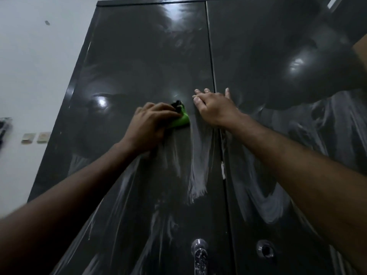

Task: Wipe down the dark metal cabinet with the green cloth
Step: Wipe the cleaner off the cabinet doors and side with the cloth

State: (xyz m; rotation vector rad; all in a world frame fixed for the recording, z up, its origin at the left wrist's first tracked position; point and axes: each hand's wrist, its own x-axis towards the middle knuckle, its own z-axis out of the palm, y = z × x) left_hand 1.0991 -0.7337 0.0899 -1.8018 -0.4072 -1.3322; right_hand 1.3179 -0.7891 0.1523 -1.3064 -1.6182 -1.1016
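A tall dark metal cabinet (151,56) with two glossy doors fills the view. White wet streaks run down both doors below my hands. My left hand (148,126) holds the green cloth (181,121) against the left door, fingers curled over it; a dark patch shows at the cloth's upper edge. My right hand (213,108) lies flat with fingers spread across the seam between the doors, just right of the cloth.
A chrome handle (199,253) sits low on the left door and a round keyhole (265,251) low on the right door. A white wall (29,76) with two switch plates (35,137) stands left of the cabinet.
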